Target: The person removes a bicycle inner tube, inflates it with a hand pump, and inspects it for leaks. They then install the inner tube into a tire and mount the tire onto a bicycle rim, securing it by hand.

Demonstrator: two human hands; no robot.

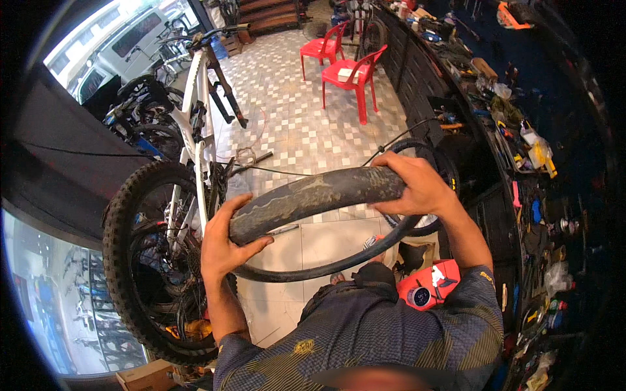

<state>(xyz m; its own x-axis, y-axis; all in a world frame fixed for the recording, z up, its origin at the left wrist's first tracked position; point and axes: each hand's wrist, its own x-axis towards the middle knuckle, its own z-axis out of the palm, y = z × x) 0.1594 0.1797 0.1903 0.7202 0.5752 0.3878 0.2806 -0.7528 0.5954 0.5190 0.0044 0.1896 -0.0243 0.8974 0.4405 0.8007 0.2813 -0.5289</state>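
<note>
Tiled flr [287, 124] below; L hand [220, 244] & R hand [420, 186] gripping dusty blk inner tube [319, 194] nr white bike [190, 94].

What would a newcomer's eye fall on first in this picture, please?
The dusty black rubber tube, held as a loop between the bare left hand and bare right hand, fills the centre. Left of it stands a white-framed bicycle with a knobby black tyre. Farther off, two red plastic chairs stand out on the patterned tiled floor.
</note>
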